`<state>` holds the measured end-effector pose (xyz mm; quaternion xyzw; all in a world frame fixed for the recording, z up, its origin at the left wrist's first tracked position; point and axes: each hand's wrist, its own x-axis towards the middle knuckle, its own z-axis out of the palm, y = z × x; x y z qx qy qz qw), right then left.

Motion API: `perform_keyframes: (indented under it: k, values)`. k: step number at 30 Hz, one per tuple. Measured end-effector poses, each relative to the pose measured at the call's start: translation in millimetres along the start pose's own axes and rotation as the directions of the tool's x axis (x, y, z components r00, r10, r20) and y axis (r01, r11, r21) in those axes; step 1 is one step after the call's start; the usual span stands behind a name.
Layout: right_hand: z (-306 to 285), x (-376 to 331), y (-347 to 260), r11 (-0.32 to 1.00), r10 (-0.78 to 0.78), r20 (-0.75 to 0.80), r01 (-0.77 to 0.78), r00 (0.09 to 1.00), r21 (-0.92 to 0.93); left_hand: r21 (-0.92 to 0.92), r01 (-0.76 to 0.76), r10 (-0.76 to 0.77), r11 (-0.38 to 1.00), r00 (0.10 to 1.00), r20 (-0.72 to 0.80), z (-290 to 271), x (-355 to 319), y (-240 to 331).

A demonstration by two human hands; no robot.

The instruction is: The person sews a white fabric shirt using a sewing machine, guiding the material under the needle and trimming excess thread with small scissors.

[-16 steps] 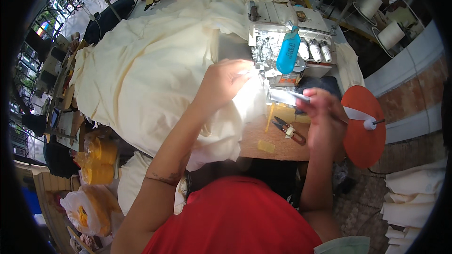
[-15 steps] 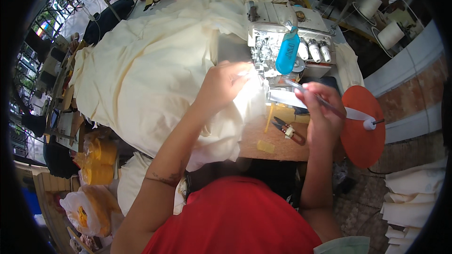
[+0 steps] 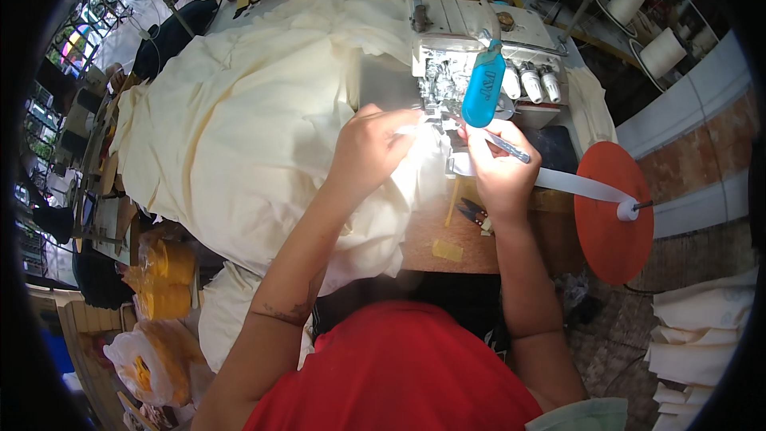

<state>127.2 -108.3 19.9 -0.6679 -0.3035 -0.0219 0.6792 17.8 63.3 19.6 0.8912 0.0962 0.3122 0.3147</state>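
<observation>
A wide spread of cream fabric (image 3: 263,120) covers the table and runs up to a serger sewing machine (image 3: 455,17). My left hand (image 3: 363,148) is closed at the lit needle area, its fingertips pinching the fabric edge; glare blurs the exact grip. My right hand (image 3: 507,172) is closed around slim metal tweezers (image 3: 508,148), held like a pen, close to the needle area. Their tip is hidden by my fingers and the machine parts. White tape (image 3: 578,183) runs from an orange disc reel (image 3: 610,231), behind my right hand, to the machine's front.
A blue tag-like piece (image 3: 484,84) hangs before the machine. Thread snips (image 3: 472,210), partly covered by my right wrist, lie on the wooden table edge (image 3: 435,231) near a yellow scrap (image 3: 448,251). Thread cones (image 3: 626,1) stand back right. Yellow bundles (image 3: 166,278) are at left.
My right hand has moved left and inward to the needle area with the tweezers, and now partly covers the snips. My left hand stays at the fabric edge.
</observation>
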Motion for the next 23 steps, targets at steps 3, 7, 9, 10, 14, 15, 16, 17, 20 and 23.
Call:
perform_keyframes:
  k: [3, 7, 9, 10, 14, 15, 16, 17, 20, 23]
  values:
    - [2.4, 0.1, 9.3, 0.997, -0.075, -0.033, 0.074, 0.997, -0.031, -0.001, 0.010, -0.010, 1.000, 1.000, 0.005, 0.3, 0.9, 0.0]
    - [0.8, -2.6, 8.3, 0.995, -0.092, -0.074, 0.090, 0.993, -0.031, -0.004, 0.000, 0.000, 1.000, 1.000, 0.005, 0.1, 1.3, 1.9]
    - [-4.7, -6.4, -1.6, 1.000, -0.021, -0.076, 0.020, 0.997, -0.011, -0.083, 0.031, -0.032, 0.996, 0.999, -0.011, -3.2, 1.2, 6.2]
    - [-8.5, -8.6, -6.1, 1.000, 0.015, -0.076, -0.015, 0.997, -0.002, -0.168, 0.074, -0.078, 0.983, 0.997, -0.017, -4.9, 1.1, 11.0]
    - [-24.9, -16.6, -12.8, 0.957, 0.101, -0.020, -0.092, 0.995, 0.276, -0.525, 0.262, -0.222, 0.810, 0.965, 0.138, -13.1, 10.1, 28.4]
    - [-25.6, -16.5, -11.8, 0.954, 0.109, -0.021, -0.099, 0.994, 0.284, -0.547, 0.293, -0.238, 0.784, 0.956, 0.172, -12.2, 12.0, 27.7]
    - [-25.8, -15.5, -10.0, 0.951, 0.117, -0.022, -0.106, 0.993, 0.291, -0.567, 0.325, -0.252, 0.757, 0.946, 0.206, -11.3, 14.6, 26.6]
    - [-25.4, -14.2, -8.4, 0.947, 0.125, -0.022, -0.113, 0.992, 0.301, -0.584, 0.356, -0.264, 0.730, 0.934, 0.239, -10.8, 16.7, 25.4]
    - [-23.9, -11.7, -7.3, 0.936, 0.136, 0.019, -0.135, 0.991, 0.326, -0.522, 0.328, -0.234, 0.788, 0.942, 0.239, -10.1, 16.8, 19.4]
    - [-23.9, -11.9, -8.4, 0.922, 0.107, 0.030, -0.111, 0.994, 0.372, -0.563, 0.388, -0.267, 0.729, 0.920, 0.288, -11.0, 16.4, 21.7]
